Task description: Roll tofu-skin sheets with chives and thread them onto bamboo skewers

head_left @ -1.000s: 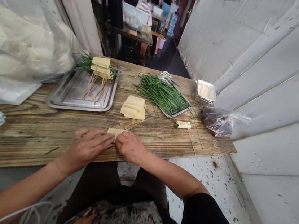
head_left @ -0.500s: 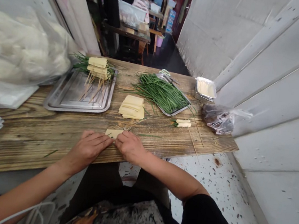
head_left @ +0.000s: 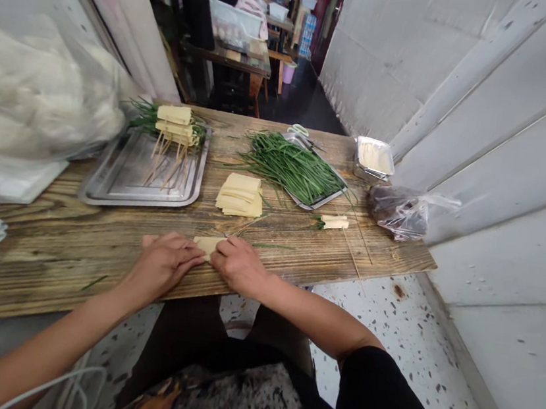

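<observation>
Near the front edge of the wooden table (head_left: 48,250), my left hand (head_left: 162,262) and my right hand (head_left: 239,265) press together on a pale yellow tofu-skin sheet (head_left: 208,244). Fingers of both hands are curled onto it, and most of the sheet is hidden beneath them. Thin green chive strands lie beside it. Just beyond sits a stack of the same sheets (head_left: 241,194). A rolled piece (head_left: 335,223) lies to the right with bamboo skewers (head_left: 352,253) next to it.
A steel tray (head_left: 127,177) at the left holds skewered rolls (head_left: 174,124). Chives (head_left: 290,165) lie on a smaller tray. A foil container (head_left: 374,157) and a plastic bag (head_left: 398,213) sit at the right. A large clear bag (head_left: 37,96) fills the left. White wall panels stand on the right.
Both hands stay on the sheet and have shifted only slightly. The view has drifted a little.
</observation>
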`<state>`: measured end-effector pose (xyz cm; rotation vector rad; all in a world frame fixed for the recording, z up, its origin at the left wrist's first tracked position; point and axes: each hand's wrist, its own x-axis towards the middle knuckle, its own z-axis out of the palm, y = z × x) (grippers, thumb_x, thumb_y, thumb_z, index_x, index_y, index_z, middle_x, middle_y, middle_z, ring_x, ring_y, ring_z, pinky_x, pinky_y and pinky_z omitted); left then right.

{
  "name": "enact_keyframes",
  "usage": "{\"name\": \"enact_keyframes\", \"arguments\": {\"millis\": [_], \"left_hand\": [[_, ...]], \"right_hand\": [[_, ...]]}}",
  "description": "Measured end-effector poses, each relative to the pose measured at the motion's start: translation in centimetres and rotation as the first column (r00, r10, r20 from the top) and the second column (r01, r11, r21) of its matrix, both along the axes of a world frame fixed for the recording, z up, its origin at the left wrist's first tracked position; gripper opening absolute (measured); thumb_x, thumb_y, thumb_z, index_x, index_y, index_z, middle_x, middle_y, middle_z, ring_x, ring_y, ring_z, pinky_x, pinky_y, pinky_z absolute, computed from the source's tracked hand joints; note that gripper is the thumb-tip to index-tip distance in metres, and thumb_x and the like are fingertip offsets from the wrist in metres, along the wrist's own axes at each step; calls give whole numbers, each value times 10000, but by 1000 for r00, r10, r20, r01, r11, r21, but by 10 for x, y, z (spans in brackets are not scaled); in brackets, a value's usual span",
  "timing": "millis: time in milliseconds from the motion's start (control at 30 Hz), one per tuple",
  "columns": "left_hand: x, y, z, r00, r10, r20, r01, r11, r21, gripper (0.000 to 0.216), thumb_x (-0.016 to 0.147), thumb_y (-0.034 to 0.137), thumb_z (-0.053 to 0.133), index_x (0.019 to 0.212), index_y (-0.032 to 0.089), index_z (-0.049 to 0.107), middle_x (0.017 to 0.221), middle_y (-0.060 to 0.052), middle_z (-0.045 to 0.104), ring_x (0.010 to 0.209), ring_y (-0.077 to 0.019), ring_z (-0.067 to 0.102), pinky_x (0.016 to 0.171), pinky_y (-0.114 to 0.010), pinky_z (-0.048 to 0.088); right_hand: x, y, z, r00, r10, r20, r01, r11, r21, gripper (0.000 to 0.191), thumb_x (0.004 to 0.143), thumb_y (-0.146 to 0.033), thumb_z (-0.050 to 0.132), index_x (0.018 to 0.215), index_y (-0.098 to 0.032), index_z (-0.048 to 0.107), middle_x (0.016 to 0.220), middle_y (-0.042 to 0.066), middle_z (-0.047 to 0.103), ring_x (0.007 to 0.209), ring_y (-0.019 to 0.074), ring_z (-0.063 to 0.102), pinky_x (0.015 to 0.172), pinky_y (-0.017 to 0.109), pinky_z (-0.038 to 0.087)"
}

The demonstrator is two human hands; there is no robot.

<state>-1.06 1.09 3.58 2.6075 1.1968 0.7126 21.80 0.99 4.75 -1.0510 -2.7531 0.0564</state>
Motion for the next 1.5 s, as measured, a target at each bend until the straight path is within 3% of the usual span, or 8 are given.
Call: {"name": "enact_keyframes", "arguments": {"millis": [167, 367, 533, 667, 767, 900, 1200, 1500], "left_hand": [[-2, 8, -5, 1000, -13, 9, 14, 997, -73, 302, 1030, 405, 542, 933, 304, 809, 854, -23, 768, 849, -227, 626, 801, -367, 402], [-3, 8, 2, 1000, -1, 29, 5, 991, -131, 337, 1030, 448, 532, 917, 338, 830, 877, -15, 791, 858, -226, 647, 768, -368, 426], [-5, 8, -1, 995, 18, 95, 4, 975, -224, 328, 1001, 533, 588, 941, 330, 839, 863, -16, 810, 844, -232, 687, 788, -370, 490], [-4, -2, -3, 989, 60, 138, -49, 995, -87, 251, 1025, 445, 593, 1011, 316, 807, 901, -12, 815, 856, -229, 704, 823, -386, 475], [-4, -8, -1, 999, 14, 51, -17, 999, 43, 226, 1049, 356, 563, 1029, 318, 785, 914, -11, 807, 883, -223, 700, 816, -386, 425], [-7, -9, -5, 998, 24, -62, -13, 986, 167, 215, 1049, 367, 568, 1052, 330, 780, 997, -35, 785, 965, -244, 684, 812, -402, 377], [-4, -18, -12, 1000, -5, 16, 1, 979, 204, 216, 1058, 266, 549, 1111, 275, 758, 958, -53, 790, 928, -229, 680, 833, -398, 387], [-5, -19, -15, 1000, -23, 5, 21, 981, 193, 220, 1047, 249, 557, 1119, 277, 763, 1046, -48, 803, 1030, -250, 690, 880, -411, 410]], "right_hand": [[2, 2, 0, 1000, 20, 5, -21, 999, 47, 271, 1104, -303, 542, 938, -172, 712, 957, 62, 643, 940, 211, 517, 817, 335, 394], [6, 6, 3, 994, 106, 4, -107, 993, 47, 174, 1090, -231, 554, 1132, -185, 717, 917, 50, 640, 957, 218, 544, 831, 339, 391], [5, 14, 10, 990, 139, 4, -139, 990, -30, 180, 1075, -225, 585, 986, -182, 735, 907, 39, 650, 943, 204, 550, 821, 327, 365], [2, 22, 15, 994, 103, -32, -107, 986, -129, 228, 1048, -236, 633, 846, -195, 730, 876, 19, 657, 882, 190, 534, 754, 313, 325], [1, 25, 18, 995, 83, -49, -91, 977, -193, 269, 1042, -250, 639, 794, -189, 726, 867, 15, 666, 829, 180, 517, 708, 312, 296], [1, 24, 19, 998, 53, -46, -62, 974, -220, 299, 1059, -263, 610, 795, -186, 728, 895, 25, 688, 820, 178, 512, 693, 309, 285], [3, 26, 11, 984, 48, -171, -87, 969, -232, 285, 1037, -261, 638, 781, -177, 732, 903, 36, 690, 833, 175, 548, 723, 282, 343], [3, 29, 11, 987, 59, -148, -96, 962, -257, 256, 1047, -280, 637, 857, -174, 771, 940, 55, 716, 880, 180, 596, 754, 284, 392]]}}
